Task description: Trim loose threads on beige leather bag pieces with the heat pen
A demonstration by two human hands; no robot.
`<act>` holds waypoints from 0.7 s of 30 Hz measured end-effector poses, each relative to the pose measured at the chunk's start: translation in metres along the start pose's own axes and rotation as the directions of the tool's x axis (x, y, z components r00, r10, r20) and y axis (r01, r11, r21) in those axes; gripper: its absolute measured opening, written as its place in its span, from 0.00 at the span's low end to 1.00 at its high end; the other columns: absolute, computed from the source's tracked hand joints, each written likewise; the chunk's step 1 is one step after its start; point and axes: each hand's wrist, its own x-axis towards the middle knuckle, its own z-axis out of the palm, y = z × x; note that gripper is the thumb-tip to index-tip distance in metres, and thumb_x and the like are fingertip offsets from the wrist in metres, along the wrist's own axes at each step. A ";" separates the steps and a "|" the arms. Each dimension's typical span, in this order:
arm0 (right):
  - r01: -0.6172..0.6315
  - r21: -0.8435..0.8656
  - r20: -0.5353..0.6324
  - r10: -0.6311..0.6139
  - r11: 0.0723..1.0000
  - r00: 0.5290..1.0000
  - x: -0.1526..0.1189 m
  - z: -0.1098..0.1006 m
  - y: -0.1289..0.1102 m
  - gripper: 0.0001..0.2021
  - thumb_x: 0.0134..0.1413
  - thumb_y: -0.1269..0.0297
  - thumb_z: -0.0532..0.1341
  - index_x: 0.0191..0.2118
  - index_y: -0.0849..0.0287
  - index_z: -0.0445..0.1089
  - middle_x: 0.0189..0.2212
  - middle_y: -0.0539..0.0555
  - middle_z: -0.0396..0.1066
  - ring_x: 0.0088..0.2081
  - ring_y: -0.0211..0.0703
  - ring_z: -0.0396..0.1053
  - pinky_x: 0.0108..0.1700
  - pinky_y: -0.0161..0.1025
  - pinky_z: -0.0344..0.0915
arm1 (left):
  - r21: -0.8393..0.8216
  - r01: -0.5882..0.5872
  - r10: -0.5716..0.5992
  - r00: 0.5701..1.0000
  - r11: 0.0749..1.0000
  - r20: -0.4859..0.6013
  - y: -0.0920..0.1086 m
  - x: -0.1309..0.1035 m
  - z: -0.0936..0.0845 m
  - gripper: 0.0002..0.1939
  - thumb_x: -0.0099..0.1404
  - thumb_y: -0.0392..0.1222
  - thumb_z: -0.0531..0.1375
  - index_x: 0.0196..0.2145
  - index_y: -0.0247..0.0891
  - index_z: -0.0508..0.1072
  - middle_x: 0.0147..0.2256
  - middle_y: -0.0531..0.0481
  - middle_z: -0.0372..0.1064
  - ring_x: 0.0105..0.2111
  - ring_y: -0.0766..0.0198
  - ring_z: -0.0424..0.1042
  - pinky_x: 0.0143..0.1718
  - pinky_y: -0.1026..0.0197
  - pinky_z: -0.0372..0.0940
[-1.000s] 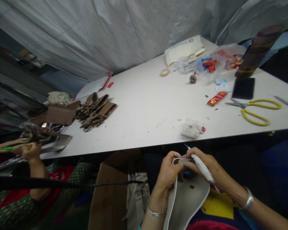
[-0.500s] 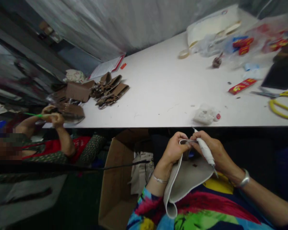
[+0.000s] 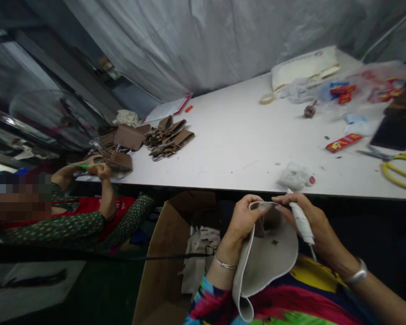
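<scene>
A pale beige bag piece (image 3: 270,259), soft and curved with a small metal fitting on its inner face, is held over my lap. My left hand (image 3: 241,220) is closed on its upper left edge, thumb at the opening. My right hand (image 3: 320,225) grips a slim tool wrapped in white (image 3: 302,222), with a thin metal end pointing down. The right fingertips reach the bag's upper right rim; the tool's upper tip is hard to make out. Just beyond the hands, a crumpled clear plastic bag (image 3: 293,176) lies at the table edge.
An open cardboard box (image 3: 155,266) with beige pieces stands left of my lap. Brown bags (image 3: 171,142) are piled on the white table (image 3: 223,158), near a co-worker's hands (image 3: 101,169). At right lie yellow-handled scissors (image 3: 397,174), a dark phone (image 3: 395,132) and a red packet (image 3: 343,143).
The view has shifted, so the table sits lower in it. My right hand has moved slightly away from the left, and the bag's mouth is wider, showing more of its inside.
</scene>
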 end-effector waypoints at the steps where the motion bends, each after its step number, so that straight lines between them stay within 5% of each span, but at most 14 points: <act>1: 0.025 -0.007 -0.068 -0.026 1.000 0.997 0.001 -0.002 -0.003 0.11 0.69 0.53 0.64 0.48 0.53 0.71 0.43 0.53 0.79 0.38 0.46 0.79 0.37 0.35 0.75 | -0.007 -0.004 0.003 0.999 1.000 -0.040 0.005 0.001 -0.006 0.13 0.52 0.37 0.70 0.36 0.34 0.78 0.30 0.53 0.73 0.29 0.67 0.68 0.33 0.65 0.62; 5: 0.101 -0.079 -0.231 -0.117 0.992 0.966 0.000 -0.011 -0.016 0.12 0.69 0.51 0.64 0.46 0.53 0.70 0.42 0.54 0.80 0.41 0.50 0.80 0.43 0.40 0.78 | -0.078 -0.069 0.047 0.965 0.995 -0.258 0.034 0.004 -0.036 0.16 0.49 0.42 0.73 0.35 0.33 0.79 0.29 0.51 0.75 0.29 0.65 0.70 0.35 0.63 0.65; 11: 0.086 -0.030 -0.215 -0.090 0.996 0.972 -0.004 -0.013 -0.026 0.09 0.69 0.54 0.64 0.47 0.52 0.70 0.43 0.56 0.80 0.41 0.54 0.81 0.41 0.43 0.79 | -0.081 -0.296 0.195 0.788 0.952 -0.584 0.076 -0.018 -0.078 0.24 0.48 0.47 0.75 0.41 0.33 0.78 0.35 0.48 0.78 0.32 0.63 0.75 0.41 0.60 0.69; 18: 0.052 -0.028 -0.104 -0.054 0.998 0.993 -0.011 -0.014 -0.012 0.09 0.70 0.57 0.63 0.49 0.54 0.72 0.45 0.57 0.79 0.41 0.51 0.80 0.32 0.36 0.73 | 0.023 -0.345 0.266 0.676 0.938 -0.688 0.130 -0.059 -0.124 0.29 0.48 0.48 0.76 0.45 0.33 0.76 0.37 0.48 0.78 0.32 0.62 0.76 0.39 0.61 0.70; 21: 0.036 -0.030 -0.142 -0.040 0.999 0.989 -0.011 -0.015 -0.013 0.09 0.70 0.56 0.64 0.49 0.53 0.72 0.45 0.56 0.78 0.44 0.51 0.79 0.33 0.36 0.73 | 0.124 -0.389 0.351 0.590 0.913 -0.728 0.153 -0.065 -0.130 0.27 0.46 0.47 0.76 0.42 0.35 0.76 0.35 0.50 0.77 0.30 0.64 0.75 0.36 0.63 0.70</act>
